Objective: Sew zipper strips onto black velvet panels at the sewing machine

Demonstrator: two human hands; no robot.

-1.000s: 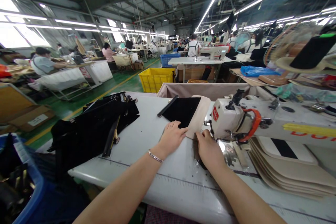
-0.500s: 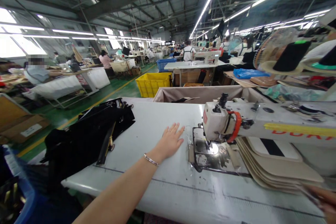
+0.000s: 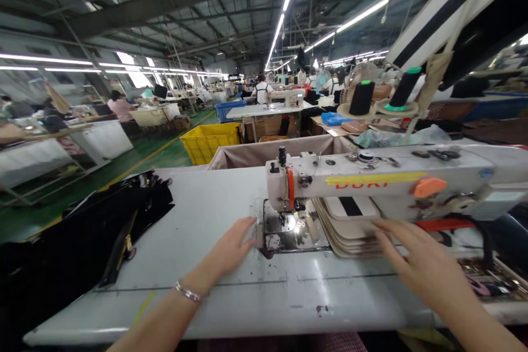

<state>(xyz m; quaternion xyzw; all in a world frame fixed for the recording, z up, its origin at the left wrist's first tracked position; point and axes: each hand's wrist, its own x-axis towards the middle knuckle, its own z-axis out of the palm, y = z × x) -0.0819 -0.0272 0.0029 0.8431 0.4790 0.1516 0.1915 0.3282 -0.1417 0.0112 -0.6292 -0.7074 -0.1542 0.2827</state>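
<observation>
My left hand [image 3: 231,245], with a bracelet at the wrist, rests on the white sewing table [image 3: 206,203], holding nothing. Its stretched fingers point at the metal needle plate [image 3: 280,239] beneath the sewing machine [image 3: 350,170]. On the other side, my right hand [image 3: 416,253] is open, its slightly blurred fingers at the right edge of a stack of beige panels [image 3: 346,231]. I cannot tell whether they touch it. The top panel bears a white patch with a black stripe [image 3: 350,206]. The stack lies under the machine's arm.
Black fabric pieces [image 3: 124,203] with zippers lie on the table's left end. Thread cones [image 3: 363,98] stand behind the machine. A tray of small tools [image 3: 490,280] sits at the right. Beyond the table are a fabric-lined bin [image 3: 256,153] and a yellow crate [image 3: 210,140].
The view has swung right. My right hand has come in from the lower right edge to the panel stack. The left hand stays on the table, a little nearer its front edge.
</observation>
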